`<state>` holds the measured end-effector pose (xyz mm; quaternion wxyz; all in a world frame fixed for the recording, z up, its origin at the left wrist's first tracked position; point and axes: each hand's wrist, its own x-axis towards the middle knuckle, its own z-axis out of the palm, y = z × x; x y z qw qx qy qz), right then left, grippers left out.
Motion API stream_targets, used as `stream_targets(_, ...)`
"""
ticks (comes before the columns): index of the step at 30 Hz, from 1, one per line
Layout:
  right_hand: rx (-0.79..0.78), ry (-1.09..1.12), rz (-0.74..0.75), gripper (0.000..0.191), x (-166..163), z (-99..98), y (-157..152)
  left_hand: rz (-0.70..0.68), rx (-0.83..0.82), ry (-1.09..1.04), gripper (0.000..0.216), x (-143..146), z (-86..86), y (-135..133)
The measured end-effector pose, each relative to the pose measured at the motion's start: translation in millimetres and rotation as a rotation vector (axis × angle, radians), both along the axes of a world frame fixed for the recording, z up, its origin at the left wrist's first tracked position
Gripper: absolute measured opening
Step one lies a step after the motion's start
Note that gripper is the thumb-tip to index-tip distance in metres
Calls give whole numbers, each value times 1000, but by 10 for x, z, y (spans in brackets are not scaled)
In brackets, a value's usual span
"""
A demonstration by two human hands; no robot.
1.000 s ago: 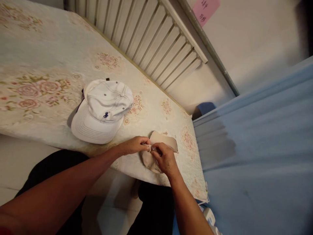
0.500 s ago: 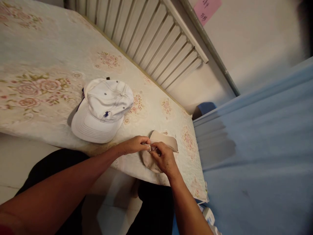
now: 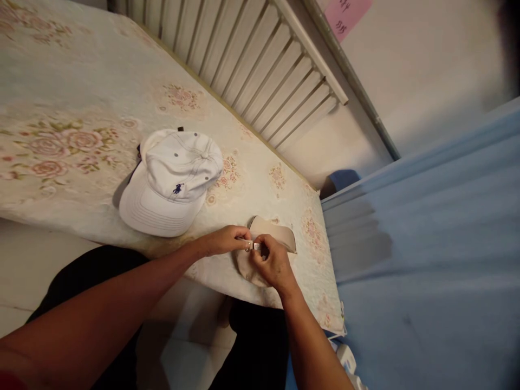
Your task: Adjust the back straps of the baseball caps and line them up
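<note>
Your beige cap's (image 3: pixel 248 269) long axis slants rightish, brim (image 3: pixel 278 234) away from you. Left hand (image 3: pixel 234 239) and right hand (image 3: pixel 274 262) pinch strap bits (image 3: pixel 248 245), blocking some crown.

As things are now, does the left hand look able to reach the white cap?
Probably yes: the white cap lies close to the left hand, and nothing visible stands between them. That hand would likely need to release the beige cap first.

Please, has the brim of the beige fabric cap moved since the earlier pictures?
No. Against the pink flower print on the pale cloth, the curved brim of the beige fabric cap shows no shift in any direction.
</note>
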<state>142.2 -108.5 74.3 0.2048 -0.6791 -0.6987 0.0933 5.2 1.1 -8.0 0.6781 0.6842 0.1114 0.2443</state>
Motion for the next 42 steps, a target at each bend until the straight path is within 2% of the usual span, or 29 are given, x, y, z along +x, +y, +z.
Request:
stream_targets(5,-38,43,6,17,10,51,-20,36,32,12,18,-25,34,-8)
stream_targets(9,-76,78,10,41,80,96,-31,58,30,-7,15,-36,45,-19)
stream_targets(11,-97,87,0,44,135,126,-37,70,24,-6,15,-38,48,-21)
stream_targets(17,-91,139,-135,32,302,293,-65,91,28,-2,12,-43,72,-16)
stream_targets(23,-76,465,-266,27,392,499,-106,135,-77,-31,10,-34,47,-11)
stream_targets(28,-52,705,-200,31,431,574,-152,59,-152,-20,13,-41,16,3)
stream_targets(35,-41,851,-111,37,508,545,-179,-31,-170,-24,19,-77,65,26)
stream_targets(38,-86,839,-123,32,487,572,-189,-43,-178,-16,16,-82,59,30)
stream_targets(42,-183,768,-154,14,431,640,-207,-61,-188,-22,12,-83,49,32)
